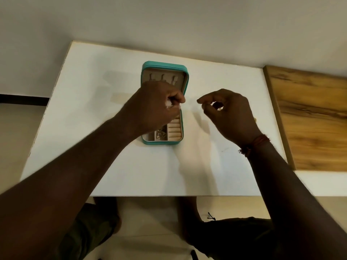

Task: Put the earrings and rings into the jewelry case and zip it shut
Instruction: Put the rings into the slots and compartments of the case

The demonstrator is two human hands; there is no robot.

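Left fingers (178,98) pinching white piece (170,104) above jewelry case (165,64), right fingers (204,99) curled, hold unclear

Dim, warm indoor light, wide-angle view.
The white tabletop (150,175) glares mildly, with soft shadows beside the arms (75,184); edges bow, the wooden panel (309,119) smears with blur, and the jewelry case (165,65) looks soft.

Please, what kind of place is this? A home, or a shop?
Probably a room in a home: a plain white table against a bare wall, a wood-grain panel beside it, an open teal jewelry case on the table.
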